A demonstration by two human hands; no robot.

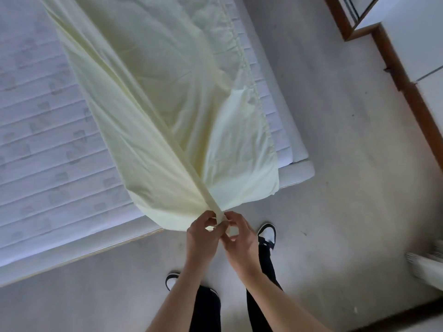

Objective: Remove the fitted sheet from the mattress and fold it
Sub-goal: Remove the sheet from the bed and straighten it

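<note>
Both hands (224, 232) seemingly pinching sheet (155, 104) corner.

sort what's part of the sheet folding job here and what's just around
Job: fitted sheet, mattress, left hand, right hand, both pinching the sheet's gathered end.

Around: wooden frame, shoes, grey floor.

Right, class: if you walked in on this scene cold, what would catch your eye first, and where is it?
First, the pale yellow sheet, stretched in a long band across the bare quilted mattress toward the person. Next, the left hand and right hand, close together at bottom centre, both pinching the sheet's gathered end just past the mattress edge. Below them, black-and-white shoes stand on the grey floor.
</note>
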